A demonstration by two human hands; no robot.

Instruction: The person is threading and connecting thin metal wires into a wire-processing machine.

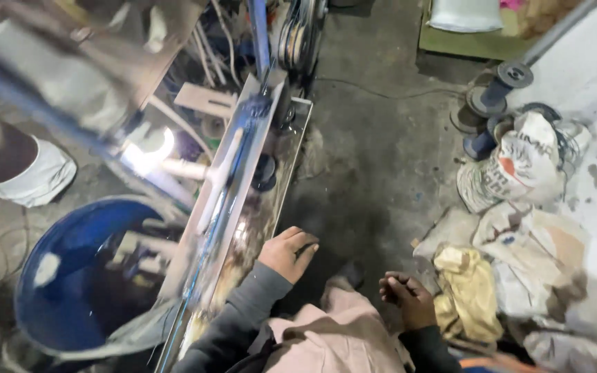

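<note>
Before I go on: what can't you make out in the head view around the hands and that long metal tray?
- Left hand: rests at the metal tray's edge; whether it grips anything is hidden under the palm.
- Right hand: fingers curled; any contents are hidden.
- Tray's near end: cut off by the bottom edge.
- Upper left of the view: motion blur and glare from a bright light.
- Blue drum's contents: too dark and blurred.

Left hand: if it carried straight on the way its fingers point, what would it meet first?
The left hand rests beside the long shiny metal tray, fingers aimed up and right over the dark concrete floor. That line looks free across bare floor; depth is hard to judge.
</note>
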